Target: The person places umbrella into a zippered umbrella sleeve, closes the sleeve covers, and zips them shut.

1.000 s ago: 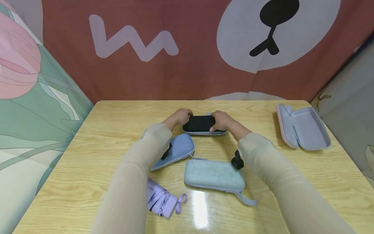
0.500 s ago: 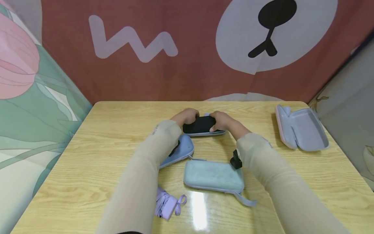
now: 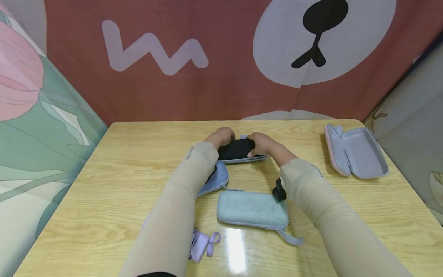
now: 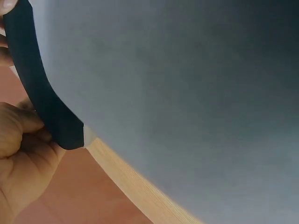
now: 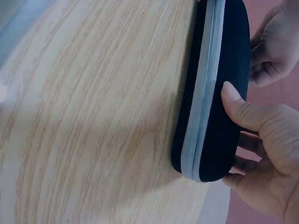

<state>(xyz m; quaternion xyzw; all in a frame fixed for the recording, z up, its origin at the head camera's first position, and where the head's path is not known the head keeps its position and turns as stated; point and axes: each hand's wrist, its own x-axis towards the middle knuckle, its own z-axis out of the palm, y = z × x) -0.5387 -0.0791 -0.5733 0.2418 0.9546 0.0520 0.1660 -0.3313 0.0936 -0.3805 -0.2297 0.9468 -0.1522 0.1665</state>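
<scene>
A black zip case [image 3: 237, 151] with a grey zipper band lies at the far middle of the table, between both hands. My right hand [image 3: 263, 144] grips its right end; in the right wrist view the thumb presses the top side and the fingers are behind. My left hand [image 3: 221, 137] is at the far long edge with curled fingers pinching there, the fingertips partly hidden by the case [image 5: 229, 93]. In the left wrist view the left hand [image 4: 28, 158] shows at the case's end, and a blurred grey-blue surface [image 4: 163, 93] fills most of the picture.
A blue zip case [image 3: 218, 179] lies under the left forearm. Nearer stands a mint-green case [image 3: 252, 209] with a strap. A purple bundle with a tied cord [image 3: 200, 246] is partly covered by the left sleeve. An open pink-and-grey case [image 3: 363, 152] sits far right on the wooden table [image 3: 121, 173].
My left hand has moved right along the back of the black case, its forearm now covering more of the blue case and purple bundle. The right hand keeps its hold.
</scene>
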